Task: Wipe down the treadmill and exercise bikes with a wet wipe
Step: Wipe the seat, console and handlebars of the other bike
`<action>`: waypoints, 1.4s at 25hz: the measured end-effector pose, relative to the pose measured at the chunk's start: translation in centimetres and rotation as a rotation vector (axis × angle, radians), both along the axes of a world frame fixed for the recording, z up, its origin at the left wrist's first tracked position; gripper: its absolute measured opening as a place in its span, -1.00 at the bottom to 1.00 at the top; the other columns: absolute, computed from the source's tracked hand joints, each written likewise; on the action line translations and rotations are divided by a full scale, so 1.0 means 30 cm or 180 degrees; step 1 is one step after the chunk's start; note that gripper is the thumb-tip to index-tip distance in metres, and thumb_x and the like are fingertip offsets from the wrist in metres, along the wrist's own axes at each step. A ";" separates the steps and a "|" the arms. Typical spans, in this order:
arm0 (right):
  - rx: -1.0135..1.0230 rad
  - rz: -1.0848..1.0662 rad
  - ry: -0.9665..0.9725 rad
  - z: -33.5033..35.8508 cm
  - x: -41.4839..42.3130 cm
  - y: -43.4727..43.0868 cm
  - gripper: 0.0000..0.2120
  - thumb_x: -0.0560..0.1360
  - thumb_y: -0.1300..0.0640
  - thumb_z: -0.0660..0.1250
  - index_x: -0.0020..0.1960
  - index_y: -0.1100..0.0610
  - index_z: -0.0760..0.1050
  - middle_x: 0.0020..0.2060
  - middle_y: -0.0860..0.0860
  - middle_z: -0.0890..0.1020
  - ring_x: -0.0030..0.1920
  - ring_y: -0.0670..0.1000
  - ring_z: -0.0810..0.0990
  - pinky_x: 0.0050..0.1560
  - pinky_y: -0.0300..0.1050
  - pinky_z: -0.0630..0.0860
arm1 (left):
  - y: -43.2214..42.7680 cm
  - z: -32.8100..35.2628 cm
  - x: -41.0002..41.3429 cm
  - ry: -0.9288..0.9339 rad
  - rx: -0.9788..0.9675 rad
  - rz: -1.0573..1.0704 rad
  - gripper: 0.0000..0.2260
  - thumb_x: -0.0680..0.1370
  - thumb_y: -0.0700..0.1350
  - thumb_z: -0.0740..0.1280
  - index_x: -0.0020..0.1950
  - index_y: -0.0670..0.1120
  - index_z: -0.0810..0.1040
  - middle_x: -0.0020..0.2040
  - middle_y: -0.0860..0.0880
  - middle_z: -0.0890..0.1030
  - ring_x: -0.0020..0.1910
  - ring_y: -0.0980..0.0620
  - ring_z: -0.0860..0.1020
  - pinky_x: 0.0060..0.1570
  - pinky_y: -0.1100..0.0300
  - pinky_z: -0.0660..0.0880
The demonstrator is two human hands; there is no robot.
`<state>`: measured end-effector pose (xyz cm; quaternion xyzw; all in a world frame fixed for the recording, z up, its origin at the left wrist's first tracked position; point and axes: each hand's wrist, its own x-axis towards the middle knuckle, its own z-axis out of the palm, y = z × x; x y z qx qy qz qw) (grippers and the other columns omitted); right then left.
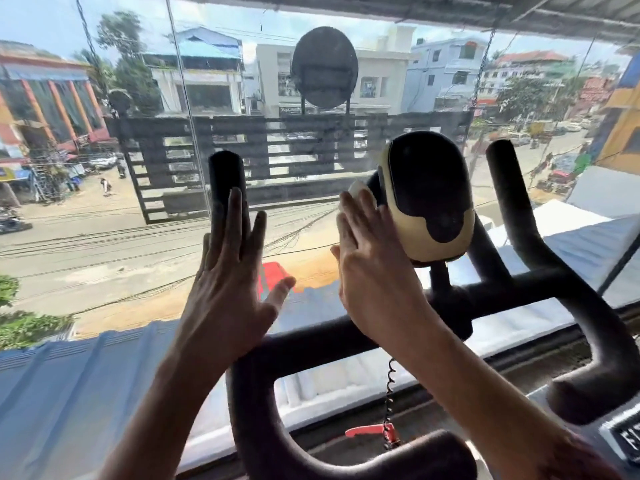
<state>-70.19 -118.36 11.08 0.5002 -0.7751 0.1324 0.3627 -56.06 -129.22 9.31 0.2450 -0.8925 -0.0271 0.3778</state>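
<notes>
Black foam-padded handlebar (519,289) of an exercise bike, set before a large glass window (104,220). Right hand (370,258), fingers straight and together, presses a small white wet wipe (356,188) flat against the left edge of the oval cream-and-black console (429,199). Left hand (225,271), fingers straight and spread, grasping nothing, lies over the handlebar's left upright end; contact cannot be told.

The console (429,199) is sitting above the handlebars (502,289), before the window (104,237) — the right hand (374,271) lying against the console's left side, the left hand (225,289) hovering further left.
</notes>
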 end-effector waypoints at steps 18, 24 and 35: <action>0.0209 -0.0047 -0.0001 -0.070 0.137 0.129 -0.40 0.11 0.46 0.47 0.15 0.44 0.52 0.21 0.30 0.53 0.29 0.20 0.49 0.32 -0.03 0.39 | -0.090 -0.007 -0.055 0.0967 -0.0083 -0.0166 -0.31 0.52 -0.15 0.20 0.54 -0.26 -0.11 0.55 -0.21 -0.09 0.53 -0.09 -0.07 0.47 -0.11 0.07; 0.0116 -0.0273 0.0024 0.023 0.038 0.025 -0.44 0.31 0.35 0.48 0.29 0.39 0.45 0.32 0.24 0.47 0.41 0.15 0.36 0.46 -0.06 0.11 | -0.097 -0.014 -0.054 0.1055 -0.0036 -0.0287 -0.39 0.61 -0.01 0.04 0.55 -0.22 -0.14 0.55 -0.13 -0.13 0.53 0.02 -0.12 0.48 -0.10 0.04; 0.0281 0.0101 -0.0196 -0.051 0.101 0.130 -0.60 0.43 0.23 0.36 0.25 0.30 0.53 0.28 0.12 0.54 0.38 0.05 0.41 0.40 -0.11 0.15 | -0.101 -0.016 -0.054 0.0988 -0.0056 -0.0266 -0.39 0.60 -0.04 0.05 0.54 -0.24 -0.14 0.55 -0.18 -0.12 0.53 0.00 -0.13 0.48 -0.09 0.02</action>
